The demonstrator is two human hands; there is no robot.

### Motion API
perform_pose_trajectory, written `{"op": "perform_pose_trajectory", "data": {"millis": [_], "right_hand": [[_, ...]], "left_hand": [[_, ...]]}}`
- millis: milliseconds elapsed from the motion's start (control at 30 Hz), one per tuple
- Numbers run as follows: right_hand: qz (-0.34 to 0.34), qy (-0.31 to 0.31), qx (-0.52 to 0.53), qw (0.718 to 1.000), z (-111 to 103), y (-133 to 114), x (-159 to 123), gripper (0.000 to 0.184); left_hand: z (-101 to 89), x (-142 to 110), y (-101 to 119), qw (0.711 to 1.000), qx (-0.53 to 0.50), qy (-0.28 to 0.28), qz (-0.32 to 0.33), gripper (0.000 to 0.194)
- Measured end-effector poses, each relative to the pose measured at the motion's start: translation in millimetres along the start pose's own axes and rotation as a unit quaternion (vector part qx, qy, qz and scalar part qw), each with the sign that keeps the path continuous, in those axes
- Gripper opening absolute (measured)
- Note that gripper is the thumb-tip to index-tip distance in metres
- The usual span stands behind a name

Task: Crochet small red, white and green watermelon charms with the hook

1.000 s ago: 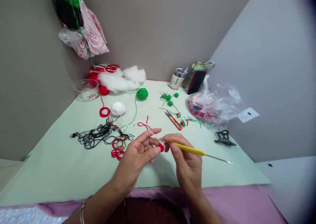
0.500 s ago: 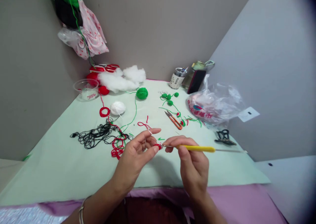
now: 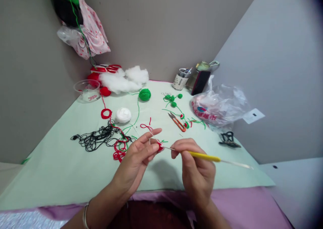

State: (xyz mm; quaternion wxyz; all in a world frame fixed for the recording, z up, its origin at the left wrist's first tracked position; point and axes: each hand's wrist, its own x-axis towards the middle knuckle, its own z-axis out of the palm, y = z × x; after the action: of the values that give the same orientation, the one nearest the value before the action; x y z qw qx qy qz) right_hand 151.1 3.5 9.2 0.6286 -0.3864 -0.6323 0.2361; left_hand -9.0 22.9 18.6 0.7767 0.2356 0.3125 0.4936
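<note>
My left hand (image 3: 137,156) pinches a small red crochet piece (image 3: 159,146) between thumb and fingers, with white yarn running over the raised forefinger. My right hand (image 3: 195,165) grips a yellow-handled crochet hook (image 3: 204,157); its metal tip points left into the red piece. Both hands hover above the pale green table (image 3: 63,175) near its front edge. A white yarn ball (image 3: 123,115) lies beyond my left hand.
Tangled black thread (image 3: 97,138) and red yarn loops (image 3: 119,151) lie left of my hands. Orange snips (image 3: 178,122), green pompoms (image 3: 173,99), a green yarn ball (image 3: 144,94), white stuffing (image 3: 123,80), a clear bowl (image 3: 87,90), a jar (image 3: 180,79) and a plastic bag (image 3: 219,104) sit farther back.
The hook pulled back to the right out of the red piece, then tilted down again. The white yarn ball shifted slightly right. My left hand rose a little.
</note>
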Motion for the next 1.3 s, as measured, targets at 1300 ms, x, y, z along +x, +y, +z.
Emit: {"op": "perform_pose_trajectory", "data": {"millis": [1300], "right_hand": [[-0.013,-0.071,-0.028,0.997,-5,-6,3,0.023]], "left_hand": [[-7.7,-2,-1,0.965,0.234,0.019,0.118,0.034]]}}
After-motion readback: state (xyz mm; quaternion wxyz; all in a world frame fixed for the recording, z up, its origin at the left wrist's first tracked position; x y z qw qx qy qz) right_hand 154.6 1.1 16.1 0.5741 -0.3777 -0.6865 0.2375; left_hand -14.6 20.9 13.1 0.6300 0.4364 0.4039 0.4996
